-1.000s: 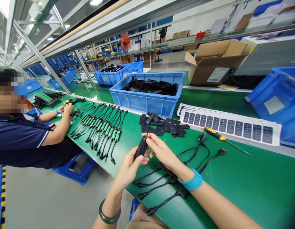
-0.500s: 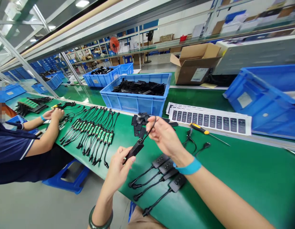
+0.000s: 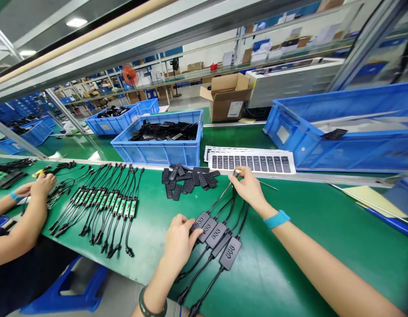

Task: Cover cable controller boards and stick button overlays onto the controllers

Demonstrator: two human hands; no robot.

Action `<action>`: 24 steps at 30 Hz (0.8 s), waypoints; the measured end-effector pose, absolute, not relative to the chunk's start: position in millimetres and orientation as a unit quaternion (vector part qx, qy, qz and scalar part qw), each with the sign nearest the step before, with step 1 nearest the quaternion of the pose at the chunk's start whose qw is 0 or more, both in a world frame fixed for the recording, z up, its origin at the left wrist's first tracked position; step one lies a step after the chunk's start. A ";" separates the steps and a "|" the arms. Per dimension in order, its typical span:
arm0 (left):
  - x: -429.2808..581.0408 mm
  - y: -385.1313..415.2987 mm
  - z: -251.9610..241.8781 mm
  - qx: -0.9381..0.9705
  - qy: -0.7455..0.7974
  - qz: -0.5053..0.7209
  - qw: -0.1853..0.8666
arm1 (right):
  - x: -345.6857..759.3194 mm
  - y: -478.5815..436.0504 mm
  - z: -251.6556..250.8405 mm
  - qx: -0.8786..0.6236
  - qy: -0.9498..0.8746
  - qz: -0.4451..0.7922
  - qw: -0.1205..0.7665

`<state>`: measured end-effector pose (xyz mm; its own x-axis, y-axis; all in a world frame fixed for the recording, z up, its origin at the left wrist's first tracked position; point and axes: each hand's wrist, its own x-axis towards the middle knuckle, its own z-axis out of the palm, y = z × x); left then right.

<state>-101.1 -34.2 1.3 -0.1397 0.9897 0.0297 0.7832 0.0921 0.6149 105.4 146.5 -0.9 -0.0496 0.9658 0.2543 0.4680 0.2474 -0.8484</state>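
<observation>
My left hand (image 3: 181, 237) grips the edge of the leftmost black controller box (image 3: 200, 221), which lies on the green bench against a row of similar boxes (image 3: 230, 253) with cables at both ends. Its upper cable (image 3: 220, 197) runs to the fingertips of my right hand (image 3: 250, 188), closed on the cable's end. Partly hidden behind those fingers lies a screwdriver (image 3: 269, 185), its thin shaft pointing right. A heap of loose black cover plates (image 3: 187, 179) sits above my left hand.
A blue crate (image 3: 157, 152) of black parts stands behind the plates, beside printed label sheets (image 3: 252, 163). Another blue crate (image 3: 339, 152) is at right. Green circuit boards with cables (image 3: 106, 200) lie at left, near a co-worker's hands (image 3: 35, 187).
The controller box has come down from mid-air onto the bench at the left end of the row. Both hands have lowered with it, and the view has turned right.
</observation>
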 end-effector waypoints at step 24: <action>-219.3 -57.5 13.6 0.331 0.814 0.433 0.200 | 62.6 127.2 41.8 -0.361 -0.791 0.294 0.396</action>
